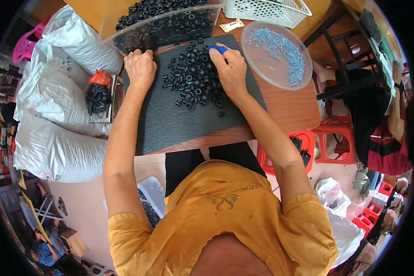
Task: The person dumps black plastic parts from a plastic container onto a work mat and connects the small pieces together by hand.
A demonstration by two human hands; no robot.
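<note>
Over the left part of a dark grey mat [156, 119], my left hand [140, 69] is closed with its fingers curled down, beside the clear plastic bin; whatever it grips is hidden. My right hand [227, 69] is closed at the right side of a pile of small black rubber-looking parts [193, 78], thumb against the index finger. Something blue [219, 48] shows at its fingertips; I cannot tell whether it is worn or held. One loose black part [221, 114] lies nearer to me on the mat.
Behind the mat stands a clear bin [170, 27] full of black parts. A round clear tray [303, 80] with small bluish metal pieces sits at right, near a white perforated basket [267, 11] and a small packet [232, 25]. White sacks [60, 147] crowd the left; red stools [333, 138] stand right.
</note>
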